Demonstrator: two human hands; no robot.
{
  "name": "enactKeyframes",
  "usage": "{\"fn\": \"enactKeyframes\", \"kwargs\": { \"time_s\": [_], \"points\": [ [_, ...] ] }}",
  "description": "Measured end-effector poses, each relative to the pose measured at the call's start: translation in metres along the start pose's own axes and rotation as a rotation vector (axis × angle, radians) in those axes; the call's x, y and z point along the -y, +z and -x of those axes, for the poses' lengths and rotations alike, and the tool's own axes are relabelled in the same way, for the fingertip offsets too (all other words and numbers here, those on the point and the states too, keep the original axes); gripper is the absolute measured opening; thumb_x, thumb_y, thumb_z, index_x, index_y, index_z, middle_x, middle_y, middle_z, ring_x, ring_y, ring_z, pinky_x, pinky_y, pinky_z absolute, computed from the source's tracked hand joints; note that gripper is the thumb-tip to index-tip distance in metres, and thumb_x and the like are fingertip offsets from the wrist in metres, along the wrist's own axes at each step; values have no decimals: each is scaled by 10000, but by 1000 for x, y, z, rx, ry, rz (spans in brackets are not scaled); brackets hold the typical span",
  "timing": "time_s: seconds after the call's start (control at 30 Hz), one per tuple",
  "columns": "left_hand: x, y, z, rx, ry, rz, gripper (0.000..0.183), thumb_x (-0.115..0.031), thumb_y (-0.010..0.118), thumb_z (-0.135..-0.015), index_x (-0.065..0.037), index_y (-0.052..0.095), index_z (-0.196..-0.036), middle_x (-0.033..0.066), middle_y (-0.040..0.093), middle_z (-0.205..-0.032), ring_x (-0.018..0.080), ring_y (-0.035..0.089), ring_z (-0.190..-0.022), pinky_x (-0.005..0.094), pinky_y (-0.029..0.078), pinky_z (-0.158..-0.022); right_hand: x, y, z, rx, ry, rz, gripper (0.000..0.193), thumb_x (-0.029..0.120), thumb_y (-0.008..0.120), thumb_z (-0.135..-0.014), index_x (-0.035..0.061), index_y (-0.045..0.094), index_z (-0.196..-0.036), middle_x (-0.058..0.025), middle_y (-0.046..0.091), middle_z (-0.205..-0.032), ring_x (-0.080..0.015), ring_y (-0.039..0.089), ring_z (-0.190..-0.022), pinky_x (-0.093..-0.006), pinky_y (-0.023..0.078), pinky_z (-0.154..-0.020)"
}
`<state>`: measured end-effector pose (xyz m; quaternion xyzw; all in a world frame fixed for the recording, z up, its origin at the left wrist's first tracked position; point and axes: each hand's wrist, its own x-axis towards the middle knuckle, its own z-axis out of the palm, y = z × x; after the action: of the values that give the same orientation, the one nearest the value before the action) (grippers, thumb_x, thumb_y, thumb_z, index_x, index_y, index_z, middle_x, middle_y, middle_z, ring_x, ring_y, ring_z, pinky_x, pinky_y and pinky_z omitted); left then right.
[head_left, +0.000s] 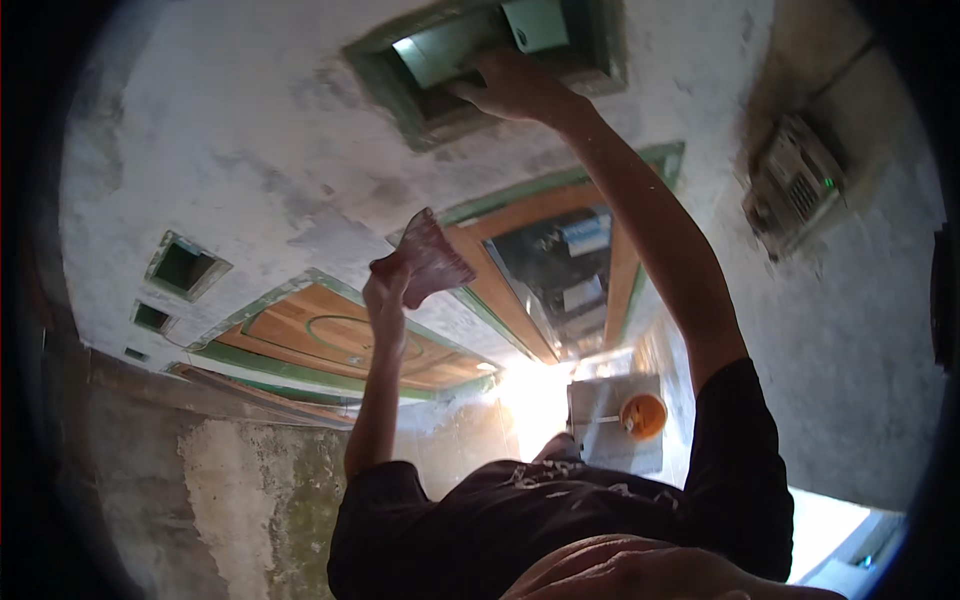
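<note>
A flat reddish-brown cloth (pixel 430 255) with a ribbed edge is pinched in my left hand (pixel 388 287), which is raised before the pale plastered wall (pixel 290 130). My right hand (pixel 520 88) reaches up to a green-edged rectangular opening (pixel 405 112) high in that wall. Its thumb and forefinger are apart, with nothing visible between them. The other fingers are partly hidden, and I cannot tell whether they touch the frame. Inside the opening, pale panels show behind the hand.
A grey keypad telephone (pixel 795 187) is at the upper right. Green-trimmed wooden panels (pixel 310 335) line the wall, one with a dark glass pane (pixel 550 265). Low down, an orange bucket (pixel 643 416) sits on a grey platform (pixel 600 450). Small square recesses (pixel 186 266) lie at left.
</note>
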<state>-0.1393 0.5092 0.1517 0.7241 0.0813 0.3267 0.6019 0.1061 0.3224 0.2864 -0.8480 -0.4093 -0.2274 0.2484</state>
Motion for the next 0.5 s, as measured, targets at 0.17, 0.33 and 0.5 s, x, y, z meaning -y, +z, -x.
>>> {"fn": "enactKeyframes", "kwargs": {
  "time_s": [0.17,0.33,0.5],
  "points": [
    [16,66,19,119,-187,332,273,-151,607,-872,18,544,-1077,49,587,-1007,99,535,-906,261,422,-794,-20,-39,99,-442,-206,-504,217,196,569,-866,15,634,-965,-154,636,-948,-279,599,-922,-357,471,-811],
    [40,118,40,227,-323,493,297,-148,590,-881,4,515,-1125,60,585,-1052,131,560,-955,284,437,-824,-62,-4,261,-267,394,-863,228,142,533,-908,-4,582,-1077,-65,619,-868,-131,576,-836,-286,457,-777],
    [81,178,80,362,-673,626,304,-143,547,-904,0,492,-1166,70,570,-1101,169,561,-1021,311,447,-861,-127,120,450,22,863,-620,212,182,596,-866,45,607,-1027,-89,643,-847,-140,621,-736,-293,512,-667]
  ]
}}
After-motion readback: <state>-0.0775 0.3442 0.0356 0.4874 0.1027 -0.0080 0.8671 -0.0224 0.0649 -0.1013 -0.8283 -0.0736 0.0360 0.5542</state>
